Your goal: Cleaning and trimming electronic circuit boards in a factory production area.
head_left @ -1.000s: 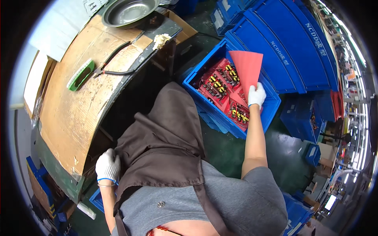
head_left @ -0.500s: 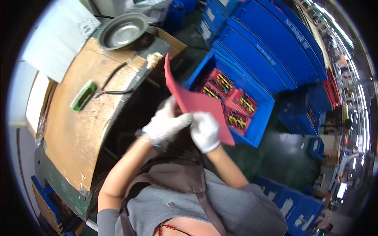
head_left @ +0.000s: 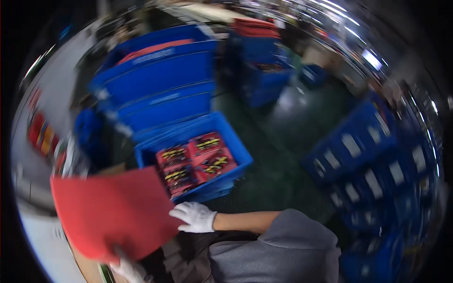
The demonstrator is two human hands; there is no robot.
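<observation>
A thin, flexible red sheet is held out in front of me at the lower left. My left hand, in a white glove and blurred by motion, grips its near edge. At the sheet's right edge, my white-gloved right hand has its fingertips on it, with the thumb side partly hidden. Just beyond the sheet stands an open blue crate. Inside, several clusters of small yellow-and-black parts rest on red sheets; their exact kind is too blurred to tell.
Behind the crate rise large blue bins, with red sheet material in one. Stacked red sheets top another blue bin farther back. Blue bins with white labels stand at the right, across the dark green floor.
My view has swung to the right, toward the crate. The red sheet, bent between both hands before, is now spread flatter at the left. My hands have moved farther apart.
</observation>
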